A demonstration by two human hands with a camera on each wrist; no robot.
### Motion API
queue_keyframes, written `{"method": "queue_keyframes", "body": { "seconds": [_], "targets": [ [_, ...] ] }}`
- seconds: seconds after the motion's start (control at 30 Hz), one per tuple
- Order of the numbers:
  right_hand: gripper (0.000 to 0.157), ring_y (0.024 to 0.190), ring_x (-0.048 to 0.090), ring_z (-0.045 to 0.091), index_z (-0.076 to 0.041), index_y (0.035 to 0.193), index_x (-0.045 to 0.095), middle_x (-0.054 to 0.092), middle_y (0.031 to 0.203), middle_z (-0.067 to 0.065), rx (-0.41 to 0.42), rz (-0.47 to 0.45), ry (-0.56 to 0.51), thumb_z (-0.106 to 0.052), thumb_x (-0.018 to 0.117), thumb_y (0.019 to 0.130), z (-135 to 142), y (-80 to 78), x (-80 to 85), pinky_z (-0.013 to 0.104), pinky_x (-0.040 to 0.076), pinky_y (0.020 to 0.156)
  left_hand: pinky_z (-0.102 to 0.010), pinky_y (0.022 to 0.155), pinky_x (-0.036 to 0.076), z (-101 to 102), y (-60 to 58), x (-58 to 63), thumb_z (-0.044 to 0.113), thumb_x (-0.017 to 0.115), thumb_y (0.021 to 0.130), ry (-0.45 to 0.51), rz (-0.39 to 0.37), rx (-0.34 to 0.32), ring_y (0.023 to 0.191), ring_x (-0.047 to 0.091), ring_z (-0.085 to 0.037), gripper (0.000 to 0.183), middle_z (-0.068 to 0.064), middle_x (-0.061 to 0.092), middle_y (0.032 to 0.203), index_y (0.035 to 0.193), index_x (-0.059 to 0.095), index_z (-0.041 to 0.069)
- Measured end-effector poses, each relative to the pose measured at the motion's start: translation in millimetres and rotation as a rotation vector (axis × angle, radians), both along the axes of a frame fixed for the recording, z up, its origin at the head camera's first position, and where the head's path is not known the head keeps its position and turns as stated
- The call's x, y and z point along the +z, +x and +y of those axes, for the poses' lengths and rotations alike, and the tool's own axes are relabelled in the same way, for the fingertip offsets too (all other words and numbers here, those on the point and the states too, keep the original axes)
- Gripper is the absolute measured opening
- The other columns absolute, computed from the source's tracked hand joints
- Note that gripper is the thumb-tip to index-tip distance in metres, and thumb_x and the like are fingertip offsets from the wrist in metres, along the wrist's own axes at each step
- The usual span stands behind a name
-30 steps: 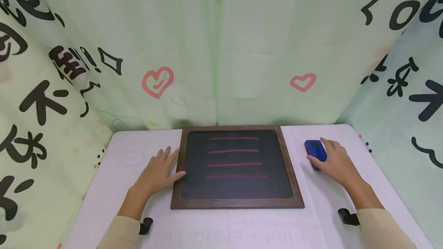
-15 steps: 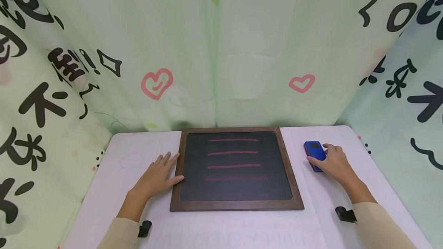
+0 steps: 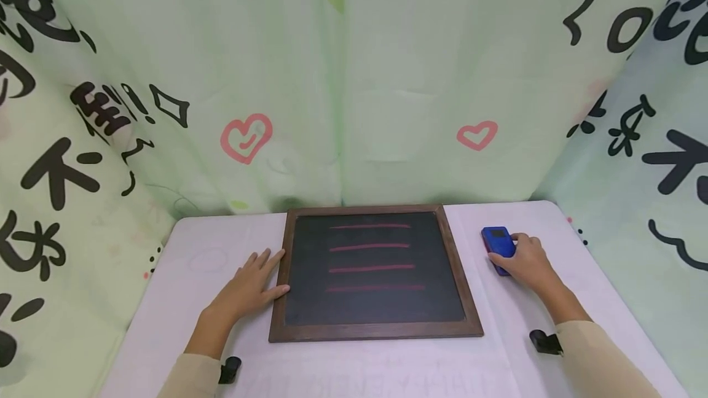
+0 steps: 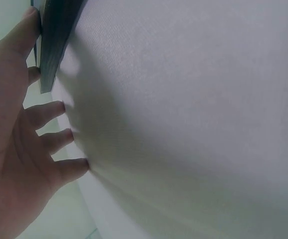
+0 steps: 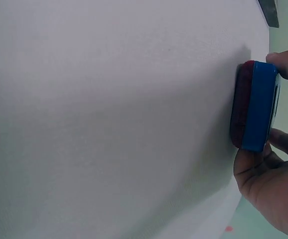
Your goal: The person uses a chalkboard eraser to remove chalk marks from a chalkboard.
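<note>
A blackboard (image 3: 376,309) with a brown wooden frame lies on the white table, bearing several pinkish-red horizontal lines. My left hand (image 3: 246,287) rests at its left edge, thumb and index finger touching the frame. The other left fingers (image 4: 59,142) spread straight, their tips down at the table surface in the left wrist view. To the right of the board, my right hand (image 3: 532,266) grips a blue board eraser (image 3: 499,241) between thumb and curled fingers. In the right wrist view, the eraser's dark red felt pad (image 5: 242,104) faces the table.
The white table (image 3: 359,367) has rounded far corners. Pale green curtains (image 3: 398,78) with black writing and pink hearts hang behind it and at both sides. Black cameras sit at both wrists, such as the left wrist camera (image 3: 230,370).
My right fingers have drawn in from a wider spread to a curled grip on the eraser. The left hand keeps its place on the frame. The head view has shifted slightly.
</note>
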State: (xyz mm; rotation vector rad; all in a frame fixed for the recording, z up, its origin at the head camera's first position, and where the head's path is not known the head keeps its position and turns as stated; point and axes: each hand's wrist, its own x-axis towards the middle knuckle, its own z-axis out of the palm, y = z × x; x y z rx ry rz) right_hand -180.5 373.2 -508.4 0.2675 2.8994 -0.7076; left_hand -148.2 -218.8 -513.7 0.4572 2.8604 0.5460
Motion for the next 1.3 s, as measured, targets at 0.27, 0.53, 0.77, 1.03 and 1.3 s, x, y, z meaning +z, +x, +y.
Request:
{"method": "queue_keyframes", "body": {
  "seconds": [0.27,0.53,0.77,1.03,1.3],
  "targets": [
    [0.089,0.109,0.048,0.057,0.026,0.141,0.03,0.038,0.125,0.047,-0.001,-0.005,0.007,-0.037,0.072,0.094,-3,-0.6,1.8,0.07,0.05,0.095,-0.076,0.113,0.028,-1,1.9,2.1,0.054,0.064,0.099,0.019,-0.003,-0.001,0.15,0.024,-0.058,0.082,-0.029,0.03,0.165,0.164,0.031,0.014],
    [0.085,0.111,0.05,0.058,0.024,0.142,0.033,0.041,0.125,0.047,0.053,0.014,0.006,-0.033,0.073,0.094,-4,-0.7,9.6,0.07,0.051,0.093,-0.076,0.113,0.029,-2,3.3,4.2,0.052,0.064,0.099,0.015,0.012,0.0,0.15,0.026,-0.058,0.081,-0.029,0.032,0.164,0.163,0.033,0.014],
    [0.074,0.111,0.053,0.058,0.022,0.138,0.044,0.047,0.126,0.045,0.163,0.09,0.029,-0.027,0.075,0.091,-5,-6.5,18.3,0.069,0.052,0.09,-0.076,0.112,0.029,-1,4.5,5.9,0.052,0.065,0.099,0.012,0.011,-0.003,0.149,0.026,-0.059,0.081,-0.029,0.032,0.164,0.163,0.033,0.013],
    [0.071,0.117,0.052,0.058,0.018,0.142,0.044,0.045,0.133,0.042,0.244,0.06,0.051,-0.024,0.075,0.093,-10,-21.1,30.3,0.07,0.049,0.097,-0.075,0.114,0.029,-1,3.0,2.4,0.053,0.063,0.099,0.005,0.011,-0.006,0.151,0.025,-0.057,0.082,-0.028,0.031,0.165,0.164,0.031,0.015],
    [0.068,0.125,0.048,0.057,0.011,0.145,0.048,0.046,0.14,0.039,0.375,0.082,0.067,-0.023,0.076,0.093,-20,-39.3,39.7,0.072,0.044,0.103,-0.076,0.113,0.029,-2,2.2,0.7,0.052,0.064,0.099,0.0,0.009,-0.006,0.15,0.025,-0.057,0.082,-0.028,0.03,0.165,0.164,0.031,0.015]
  ]
}}
